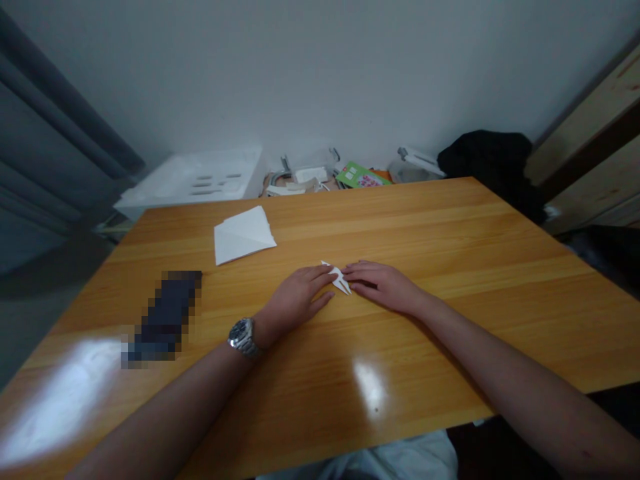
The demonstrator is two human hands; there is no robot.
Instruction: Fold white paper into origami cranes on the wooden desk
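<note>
White paper, a small pointed folded piece (pixel 340 280), lies mid-surface, pressed under the fingertips (pixel 326 271) of both hands; the left hand (pixel 297 300) and right hand (pixel 383 287) rest flat, fingers stretched out and close together. A silver wristwatch (pixel 243 335) circles the left wrist. Farther back on the orange-brown wooden surface (pixel 450 227) sits a larger folded white sheet (pixel 243 235)

Table (pixel 450 220) orange-brown wood; folded paper (pixel 341 280) & sheets (pixel 243 235) white; watch (pixel 243 335) silver w/ dark dial.

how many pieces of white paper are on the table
2. A larger folded sheet lies toward the far left of the table; a small folded piece sits under the fingertips of the left hand and right hand, partly hidden.
</note>
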